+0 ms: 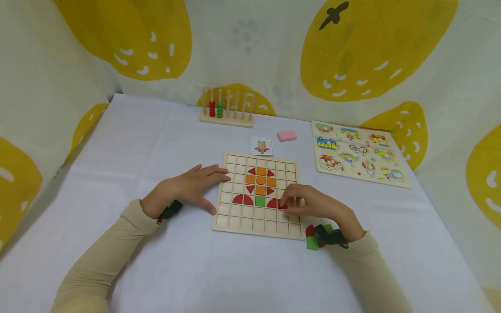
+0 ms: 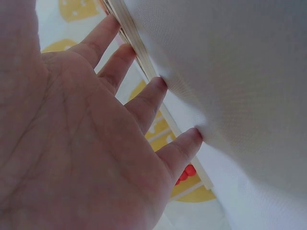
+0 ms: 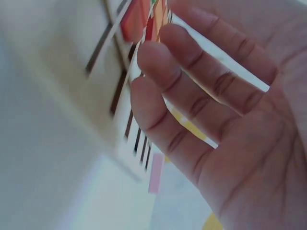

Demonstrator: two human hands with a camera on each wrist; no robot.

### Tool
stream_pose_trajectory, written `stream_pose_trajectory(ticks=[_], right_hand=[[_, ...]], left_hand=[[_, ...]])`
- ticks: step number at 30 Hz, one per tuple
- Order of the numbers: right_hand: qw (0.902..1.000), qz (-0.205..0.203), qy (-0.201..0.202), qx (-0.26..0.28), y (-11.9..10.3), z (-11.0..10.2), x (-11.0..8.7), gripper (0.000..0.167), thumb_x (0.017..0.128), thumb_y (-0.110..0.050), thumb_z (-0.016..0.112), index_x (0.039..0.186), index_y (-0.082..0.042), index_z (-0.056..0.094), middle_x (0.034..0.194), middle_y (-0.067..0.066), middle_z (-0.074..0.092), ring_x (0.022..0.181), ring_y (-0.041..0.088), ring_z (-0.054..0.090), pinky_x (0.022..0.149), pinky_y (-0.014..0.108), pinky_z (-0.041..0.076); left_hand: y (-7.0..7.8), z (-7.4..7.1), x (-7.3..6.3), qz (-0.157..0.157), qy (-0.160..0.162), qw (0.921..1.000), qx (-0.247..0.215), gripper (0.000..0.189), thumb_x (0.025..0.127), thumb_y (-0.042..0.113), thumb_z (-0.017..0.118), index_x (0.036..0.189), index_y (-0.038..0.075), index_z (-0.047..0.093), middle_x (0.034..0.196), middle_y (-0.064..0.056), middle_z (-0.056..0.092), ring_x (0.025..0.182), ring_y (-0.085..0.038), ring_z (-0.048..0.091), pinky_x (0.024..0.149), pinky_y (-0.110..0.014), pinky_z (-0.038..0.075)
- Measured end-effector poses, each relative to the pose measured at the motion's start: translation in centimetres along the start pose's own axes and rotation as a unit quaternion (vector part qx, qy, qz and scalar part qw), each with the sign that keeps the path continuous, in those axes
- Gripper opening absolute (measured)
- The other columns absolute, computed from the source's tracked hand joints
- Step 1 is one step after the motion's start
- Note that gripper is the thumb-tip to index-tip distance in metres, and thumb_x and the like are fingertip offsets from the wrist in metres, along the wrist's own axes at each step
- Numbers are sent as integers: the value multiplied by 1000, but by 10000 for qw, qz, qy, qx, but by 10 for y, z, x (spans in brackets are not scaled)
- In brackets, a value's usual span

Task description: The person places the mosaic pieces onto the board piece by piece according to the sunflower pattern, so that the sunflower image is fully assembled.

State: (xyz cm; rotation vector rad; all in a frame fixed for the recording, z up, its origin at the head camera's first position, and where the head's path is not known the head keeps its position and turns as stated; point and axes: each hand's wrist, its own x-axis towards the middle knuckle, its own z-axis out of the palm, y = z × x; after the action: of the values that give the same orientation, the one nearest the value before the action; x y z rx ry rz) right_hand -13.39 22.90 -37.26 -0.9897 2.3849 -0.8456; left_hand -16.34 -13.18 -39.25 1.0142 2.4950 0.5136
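Note:
A wooden grid board (image 1: 258, 224) lies on the white table, holding a pattern of flat orange, red and green pieces. My left hand (image 1: 195, 186) rests at the board's left edge with fingers spread, thumb near the lower corner; in the left wrist view its fingertips line up along the board's side. Over the right part of the board, my right hand (image 1: 307, 201) has its fingers bent and pinches a red quarter-circle piece (image 1: 282, 204) at its cell. Beside that lies another red quarter-circle (image 1: 272, 203), right of a green square (image 1: 260, 201). Orange squares and red triangles sit above.
Loose red and green pieces (image 1: 312, 242) lie under my right wrist. Behind the board are a pattern card (image 1: 261, 145), a pink block (image 1: 287, 136) and a peg counting frame (image 1: 227, 119). A picture puzzle board (image 1: 360, 158) lies at the right back.

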Motion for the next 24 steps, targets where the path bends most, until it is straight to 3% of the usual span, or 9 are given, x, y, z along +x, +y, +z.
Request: stream_pose_trajectory(ticks=[11,18,24], right_hand=[[9989,350,78,316,22,3,-41,20,81,-19,81,95,-14,69,92,2,62,80,23,55,69,24,48],[9981,494,103,340,29,8,-54,23,77,-22,84,93,-16,68,89,0,61,80,20,55,70,24,47],[9986,182,106,495,34,14,-58,23,77,-22,84,92,-15,67,90,-1,61,83,18,52,72,25,46]], left_hand=[[0,1,0,41,26,10000,-8,97,72,55,80,150,16,37,159,-7,26,149,-33,12,117,-61,6],[-2,4,2,-64,-30,10000,-4,98,71,57,80,150,19,36,160,-4,24,150,-31,9,117,-61,5],[0,4,2,-101,-46,9999,36,98,71,57,80,150,19,36,160,-4,24,150,-31,10,117,-61,6]])
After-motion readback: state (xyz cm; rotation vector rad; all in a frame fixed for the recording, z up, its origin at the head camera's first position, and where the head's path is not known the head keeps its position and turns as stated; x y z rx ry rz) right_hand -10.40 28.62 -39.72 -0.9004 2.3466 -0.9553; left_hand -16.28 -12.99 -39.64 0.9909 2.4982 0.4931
